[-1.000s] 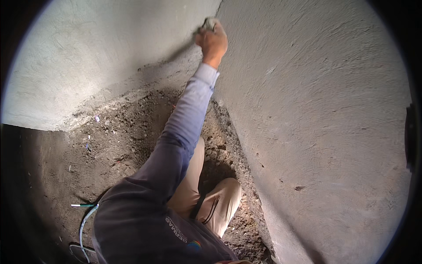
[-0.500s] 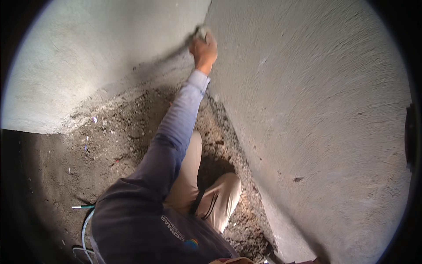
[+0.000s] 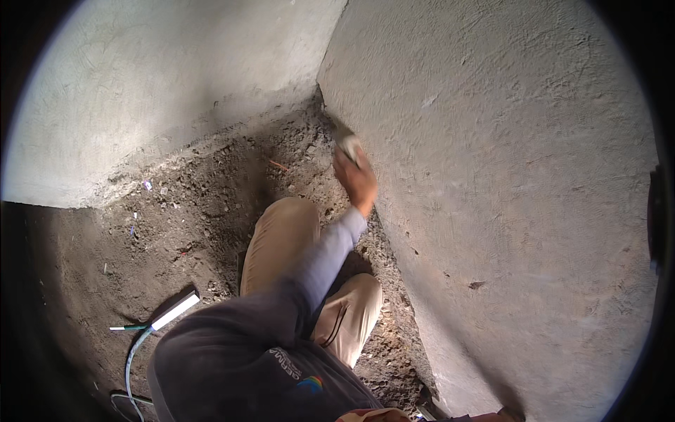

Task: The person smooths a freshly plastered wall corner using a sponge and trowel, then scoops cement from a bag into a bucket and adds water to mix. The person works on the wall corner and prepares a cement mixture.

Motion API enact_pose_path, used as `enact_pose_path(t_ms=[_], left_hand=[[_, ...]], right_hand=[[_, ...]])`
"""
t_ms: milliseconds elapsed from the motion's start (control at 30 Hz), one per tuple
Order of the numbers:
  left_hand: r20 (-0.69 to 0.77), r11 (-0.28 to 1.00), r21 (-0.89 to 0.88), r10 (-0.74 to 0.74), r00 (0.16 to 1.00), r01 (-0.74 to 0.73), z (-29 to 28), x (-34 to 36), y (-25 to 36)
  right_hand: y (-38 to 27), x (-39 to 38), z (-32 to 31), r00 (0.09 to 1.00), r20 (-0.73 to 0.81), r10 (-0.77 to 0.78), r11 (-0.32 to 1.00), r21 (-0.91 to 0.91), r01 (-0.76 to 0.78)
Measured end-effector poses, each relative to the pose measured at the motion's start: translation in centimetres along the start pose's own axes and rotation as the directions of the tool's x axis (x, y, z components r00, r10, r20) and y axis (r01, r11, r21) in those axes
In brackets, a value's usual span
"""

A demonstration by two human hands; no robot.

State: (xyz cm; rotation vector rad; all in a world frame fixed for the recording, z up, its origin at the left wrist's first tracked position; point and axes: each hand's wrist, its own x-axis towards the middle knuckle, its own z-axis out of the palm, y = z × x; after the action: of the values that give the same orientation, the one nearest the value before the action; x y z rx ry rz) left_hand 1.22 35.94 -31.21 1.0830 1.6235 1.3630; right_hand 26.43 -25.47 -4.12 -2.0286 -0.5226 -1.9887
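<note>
My left hand (image 3: 357, 179) is closed round a pale grey block (image 3: 350, 146), perhaps a sponge, at the foot of the rough plastered right wall (image 3: 513, 183), just below the inner corner. Motion slightly blurs the block. My right hand (image 3: 505, 415) shows only in part at the lower edge, low beside the same wall; its fingers are too unclear to read. My bent legs (image 3: 281, 225) in tan trousers are under my left arm.
A smoother plastered wall (image 3: 176, 70) meets the right one in the corner. Below them lies rough dirt ground (image 3: 197, 218) with rubble and small scraps. A white bar (image 3: 176, 311) with a light blue cable (image 3: 130, 366) lies at my left, beside my shoulder.
My left hand has moved down from high in the corner, toward me, with the block still in it. The white bar has come into view beside my shoulder.
</note>
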Motion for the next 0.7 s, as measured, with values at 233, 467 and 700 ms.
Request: enact_pose_path(t_ms=[233, 467, 700], left_hand=[[-0.057, 0.995, 0.096, 0.013, 0.998, -0.007, -1.8, 18.3, -1.9], [0.210, 0.854, -0.065, 0.518, 0.829, -0.517, -6.2, -11.9, 7.4], [0.130, 0.947, -0.043, 0.320, 0.938, -0.318, -3.4, 13.6, 15.2]], right_hand=[[-0.1, -2.1, -0.2, 0.995, 0.044, 0.086, 0.996, -0.009, -0.086], [2.1, 0.4, -1.1, 0.997, 0.033, 0.075, 0.995, -0.066, -0.073], [3.5, 0.0, -1.6, 0.995, 0.026, 0.092, 0.992, -0.093, -0.089]])
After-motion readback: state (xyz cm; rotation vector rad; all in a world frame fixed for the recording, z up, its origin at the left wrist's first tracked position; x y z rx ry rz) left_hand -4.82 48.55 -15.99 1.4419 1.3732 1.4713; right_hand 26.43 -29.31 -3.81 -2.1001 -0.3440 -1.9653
